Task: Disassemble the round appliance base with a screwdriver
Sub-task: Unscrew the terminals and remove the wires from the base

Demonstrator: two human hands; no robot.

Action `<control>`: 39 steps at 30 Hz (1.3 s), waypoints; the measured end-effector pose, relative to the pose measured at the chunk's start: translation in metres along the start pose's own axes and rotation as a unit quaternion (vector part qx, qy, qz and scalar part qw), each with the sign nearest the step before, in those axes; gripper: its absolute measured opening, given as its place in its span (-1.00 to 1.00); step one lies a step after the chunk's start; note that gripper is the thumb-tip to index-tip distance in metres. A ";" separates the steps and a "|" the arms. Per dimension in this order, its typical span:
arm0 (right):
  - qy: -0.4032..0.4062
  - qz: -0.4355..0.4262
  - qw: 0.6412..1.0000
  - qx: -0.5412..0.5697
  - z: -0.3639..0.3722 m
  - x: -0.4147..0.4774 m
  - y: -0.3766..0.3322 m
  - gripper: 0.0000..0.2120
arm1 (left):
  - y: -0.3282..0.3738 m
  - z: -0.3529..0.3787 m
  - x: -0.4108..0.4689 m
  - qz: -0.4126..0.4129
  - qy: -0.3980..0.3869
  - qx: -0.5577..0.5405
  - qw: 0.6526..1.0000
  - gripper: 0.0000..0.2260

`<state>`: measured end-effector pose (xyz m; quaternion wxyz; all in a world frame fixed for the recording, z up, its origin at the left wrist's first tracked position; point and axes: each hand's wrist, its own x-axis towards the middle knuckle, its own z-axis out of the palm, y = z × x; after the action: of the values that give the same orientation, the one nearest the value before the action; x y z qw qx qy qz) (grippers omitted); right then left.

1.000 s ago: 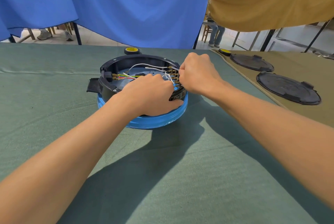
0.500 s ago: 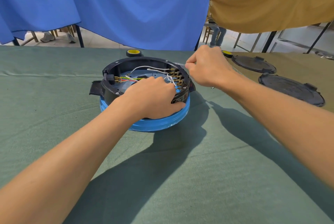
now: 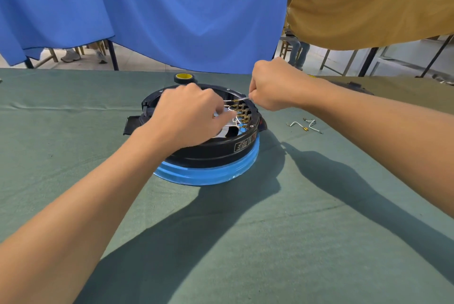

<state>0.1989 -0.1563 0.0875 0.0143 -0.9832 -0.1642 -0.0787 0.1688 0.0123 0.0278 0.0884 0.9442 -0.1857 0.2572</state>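
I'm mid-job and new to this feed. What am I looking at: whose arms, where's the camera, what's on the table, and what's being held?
There is no machine here: these are a person's two bare arms, filmed by one wide camera worn on their head, looking forward and down. On the green cloth stands the round appliance base, black with a blue ring, opened so its brass terminals show. The left hand reaches inside among the wiring; whether it grips anything is hidden. The right hand, a fist at the far rim, pinches a thin white wire. Loose wire pieces lie to the right, and a tape roll sits behind the base. No screwdriver is visible.
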 end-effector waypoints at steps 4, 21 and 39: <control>-0.001 0.007 0.999 -0.034 -0.003 0.005 -0.016 -0.76 | -0.009 0.006 0.001 -0.010 -0.076 0.033 0.997 -0.59; -0.079 0.138 0.955 0.251 -0.007 0.007 0.018 -0.93 | -0.010 0.008 0.004 -0.094 -0.246 0.039 0.964 -0.38; 0.005 0.091 0.981 0.172 0.018 -0.009 0.012 -0.80 | -0.008 0.006 0.002 -0.095 -0.237 0.022 0.967 -0.49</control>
<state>0.1968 -0.1695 0.0684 0.1912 -0.9764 -0.0855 -0.0525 0.1763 0.0173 0.0229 0.0451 0.9932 -0.1056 0.0204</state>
